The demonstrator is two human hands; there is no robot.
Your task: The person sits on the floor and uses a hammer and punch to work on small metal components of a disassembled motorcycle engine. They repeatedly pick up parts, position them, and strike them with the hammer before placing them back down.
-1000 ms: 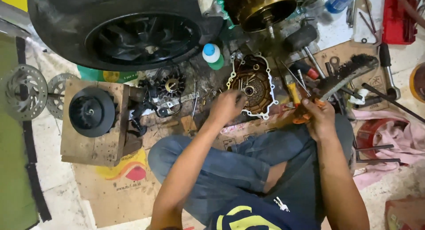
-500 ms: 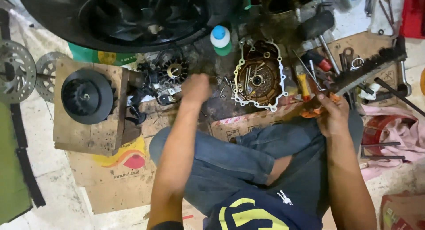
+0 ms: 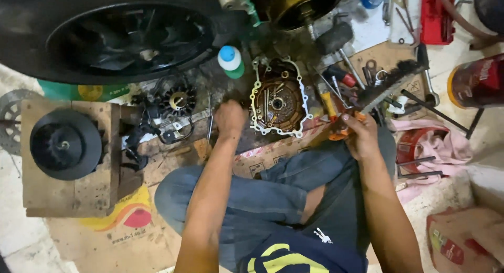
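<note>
Beside engine cover (image 3: 278, 99), left hand (image 3: 230, 117) outstretched

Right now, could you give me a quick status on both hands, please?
Left hand down among loose parts beside the engine cover. Right hand gripping an orange-handled brush. Screwdrivers lie between.

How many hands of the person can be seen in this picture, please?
2. The left hand is beside the round metal engine cover. The right hand grips an orange-handled tool to the right of that cover.

Left hand (image 3: 230, 117) beside engine cover (image 3: 278, 98), right hand (image 3: 359, 135) closed around orange-handled brush (image 3: 379, 94), black wheel (image 3: 123, 34) above
</note>
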